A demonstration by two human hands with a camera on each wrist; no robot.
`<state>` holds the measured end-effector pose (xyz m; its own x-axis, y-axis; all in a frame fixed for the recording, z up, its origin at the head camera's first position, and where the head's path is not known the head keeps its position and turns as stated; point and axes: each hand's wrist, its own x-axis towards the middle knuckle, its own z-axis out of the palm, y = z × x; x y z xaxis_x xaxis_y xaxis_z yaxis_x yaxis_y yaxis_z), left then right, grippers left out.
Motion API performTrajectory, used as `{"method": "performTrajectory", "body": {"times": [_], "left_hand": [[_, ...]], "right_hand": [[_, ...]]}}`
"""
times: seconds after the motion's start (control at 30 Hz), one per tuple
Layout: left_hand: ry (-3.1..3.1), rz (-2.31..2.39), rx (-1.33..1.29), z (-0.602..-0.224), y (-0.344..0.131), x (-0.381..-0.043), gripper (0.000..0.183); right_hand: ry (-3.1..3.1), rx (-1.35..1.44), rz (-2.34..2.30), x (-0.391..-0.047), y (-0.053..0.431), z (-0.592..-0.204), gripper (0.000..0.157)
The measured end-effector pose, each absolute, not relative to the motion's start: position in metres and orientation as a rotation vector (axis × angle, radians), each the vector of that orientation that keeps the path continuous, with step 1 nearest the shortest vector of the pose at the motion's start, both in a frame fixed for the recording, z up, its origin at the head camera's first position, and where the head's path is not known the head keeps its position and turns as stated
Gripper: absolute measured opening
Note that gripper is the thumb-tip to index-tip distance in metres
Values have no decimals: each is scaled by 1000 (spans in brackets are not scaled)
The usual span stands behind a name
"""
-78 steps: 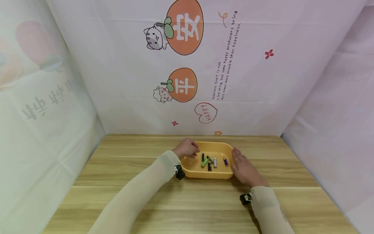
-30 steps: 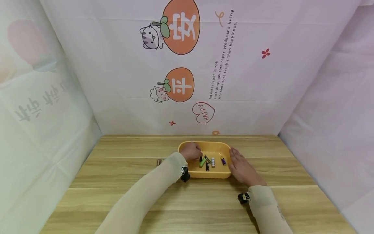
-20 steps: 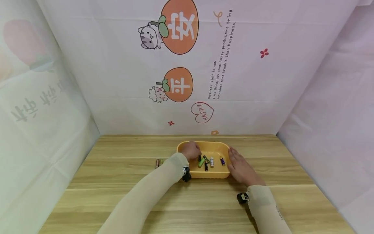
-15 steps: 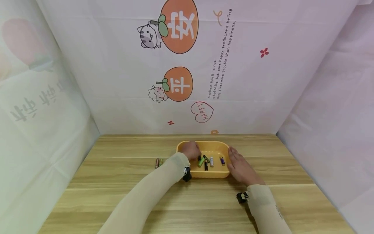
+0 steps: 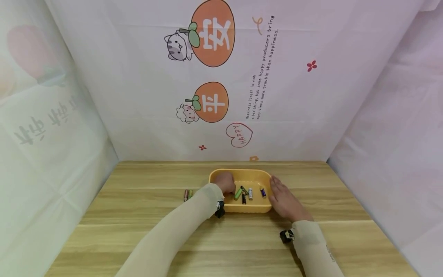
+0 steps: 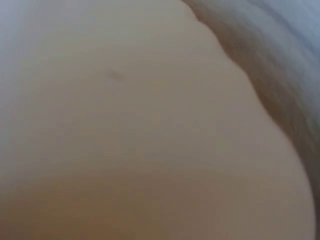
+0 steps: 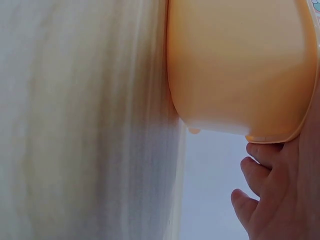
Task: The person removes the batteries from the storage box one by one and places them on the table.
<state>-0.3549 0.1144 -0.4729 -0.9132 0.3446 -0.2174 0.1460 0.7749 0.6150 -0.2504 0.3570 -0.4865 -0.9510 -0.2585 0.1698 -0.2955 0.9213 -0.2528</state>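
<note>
My left hand (image 5: 225, 182) reaches down inside the left end of a yellow tray (image 5: 246, 209). Its fingers are curled round a black battery, which the hand hides. To its right lie several loose batteries: a light green battery (image 5: 238, 193), a black battery (image 5: 243, 198), a white battery (image 5: 250, 193) and a purple battery (image 5: 263, 192). My right hand (image 5: 286, 200) lies with straight fingers along the tray's right end. In the right wrist view, fingers (image 7: 255, 175) of that hand touch the tray's outside. The left wrist view is blurred and filled by skin.
On the wooden table (image 5: 221, 246), left of the tray, a brownish battery (image 5: 186, 194) and a greenish battery (image 5: 190, 194) lie side by side, partly behind the left sleeve (image 5: 173, 227). A printed white cloth (image 5: 145, 92) walls off the back and both sides.
My left hand has gone down into the tray, and the black battery beside its fingertips is no longer visible. Two batteries on the table have come into view. My right hand keeps its place.
</note>
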Motion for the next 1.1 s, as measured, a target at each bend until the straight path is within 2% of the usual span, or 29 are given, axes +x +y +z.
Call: {"method": "performTrajectory", "body": {"times": [0.63, 0.83, 1.1], "left_hand": [[2668, 746, 355, -470, 112, -350, 32], [2681, 747, 425, -471, 109, -352, 35], [2579, 996, 421, -471, 104, -356, 42]], "right_hand": [[-2926, 442, 424, -250, 355, -487, 57], [-2934, 438, 429, -250, 355, -487, 57], [-2937, 442, 420, -250, 357, -487, 57]]}}
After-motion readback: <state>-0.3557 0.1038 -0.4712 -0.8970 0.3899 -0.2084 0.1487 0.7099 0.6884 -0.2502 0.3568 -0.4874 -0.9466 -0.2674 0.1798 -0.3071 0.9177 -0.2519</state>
